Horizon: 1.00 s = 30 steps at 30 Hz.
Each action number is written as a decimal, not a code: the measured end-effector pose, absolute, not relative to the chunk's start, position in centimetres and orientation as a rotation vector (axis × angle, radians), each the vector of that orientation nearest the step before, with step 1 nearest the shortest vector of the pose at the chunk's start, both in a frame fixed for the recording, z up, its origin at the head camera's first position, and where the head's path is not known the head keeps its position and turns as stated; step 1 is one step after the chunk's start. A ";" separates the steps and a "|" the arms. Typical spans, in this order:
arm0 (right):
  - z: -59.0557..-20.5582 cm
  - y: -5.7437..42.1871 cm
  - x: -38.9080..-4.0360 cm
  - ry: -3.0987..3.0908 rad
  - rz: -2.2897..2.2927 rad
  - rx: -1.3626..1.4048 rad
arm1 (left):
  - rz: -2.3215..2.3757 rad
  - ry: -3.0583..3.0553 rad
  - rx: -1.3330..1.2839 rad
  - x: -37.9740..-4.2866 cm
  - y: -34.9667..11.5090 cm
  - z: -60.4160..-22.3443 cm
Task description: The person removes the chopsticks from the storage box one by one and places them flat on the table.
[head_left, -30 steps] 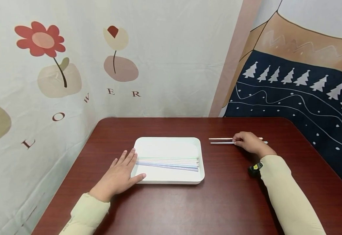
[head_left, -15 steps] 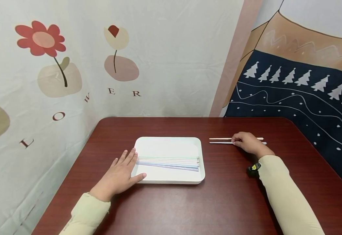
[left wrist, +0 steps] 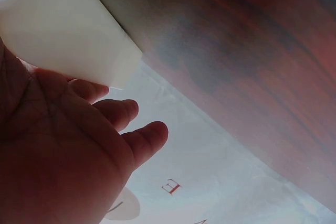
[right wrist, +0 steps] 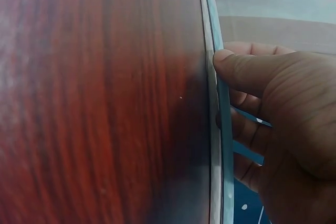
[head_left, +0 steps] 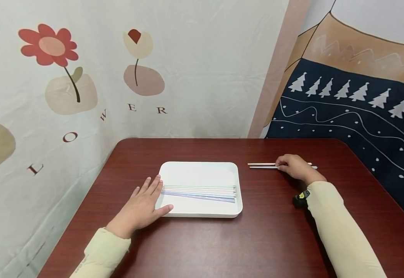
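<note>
In the head view, my left hand [head_left: 142, 208] rests with spread, straight fingers on the left rim of a white tray [head_left: 198, 173]. Several thin pastel chopsticks [head_left: 202, 193] lie side by side inside that tray. To the tray's right, my right hand [head_left: 293, 168] pinches a light blue chopstick [head_left: 261, 167] between thumb and fingertips. Just behind it runs a pale pink chopstick [head_left: 261, 164], nearly parallel. The right wrist view has the thumb on the blue chopstick [right wrist: 227, 145], with the paler chopstick [right wrist: 214, 166] alongside. The left wrist view shows the left palm [left wrist: 58, 140] near the tray.
The tray and chopsticks are on a dark reddish-brown table [head_left: 202, 247]. A light flower-print cloth [head_left: 205, 77] hangs behind it, and a navy tree-print cloth [head_left: 344, 112] at the right. The right wrist carries a small black device [head_left: 300, 200].
My right hand has shifted very slightly, and the blue chopstick now sits a little closer to the pink one. The left hand and tray have stayed put.
</note>
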State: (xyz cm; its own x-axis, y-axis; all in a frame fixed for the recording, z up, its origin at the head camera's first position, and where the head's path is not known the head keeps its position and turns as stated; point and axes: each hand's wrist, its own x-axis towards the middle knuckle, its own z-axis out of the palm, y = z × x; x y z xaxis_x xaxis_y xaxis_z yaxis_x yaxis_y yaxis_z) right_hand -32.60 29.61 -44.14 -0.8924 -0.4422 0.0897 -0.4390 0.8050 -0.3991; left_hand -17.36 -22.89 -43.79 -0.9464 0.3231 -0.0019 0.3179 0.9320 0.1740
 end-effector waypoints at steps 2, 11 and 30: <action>-44.1 29.6 -32.6 2.974 -0.656 -0.726 | 0.267 3.059 0.508 -17.4 -22.9 -43.8; -44.2 29.3 -32.7 2.970 -0.661 -0.724 | 0.262 3.058 0.504 -17.4 -22.9 -44.0; -44.1 29.0 -32.5 2.933 -0.650 -0.658 | 0.263 3.055 0.491 -17.4 -22.9 -44.1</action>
